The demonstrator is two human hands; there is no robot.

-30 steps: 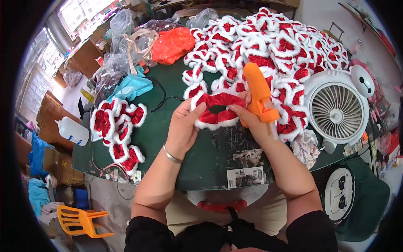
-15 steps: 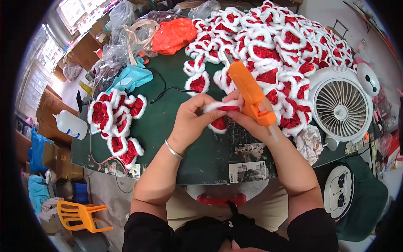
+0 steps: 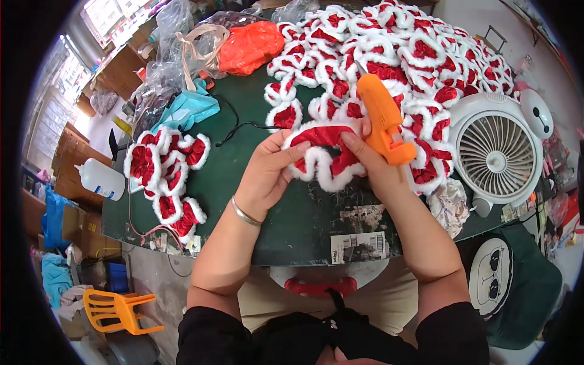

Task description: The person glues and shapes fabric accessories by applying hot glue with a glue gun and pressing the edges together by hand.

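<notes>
A head-worn camera looks forward and steeply down at the nearby table [image 3: 292, 234].

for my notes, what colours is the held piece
The piece is red with white fluffy edging (head view).

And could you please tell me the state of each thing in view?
Fur-trimmed red piece, pinched by left fingers and right fingers, lower edge bent.
Orange glue gun, held with the right fingers, power unclear.
Large heap of fur-trimmed pieces, loosely piled.
Desk fan, running or stopped unclear.
Red-orange plastic bag, crumpled.
Plastic chair, unoccupied.
</notes>
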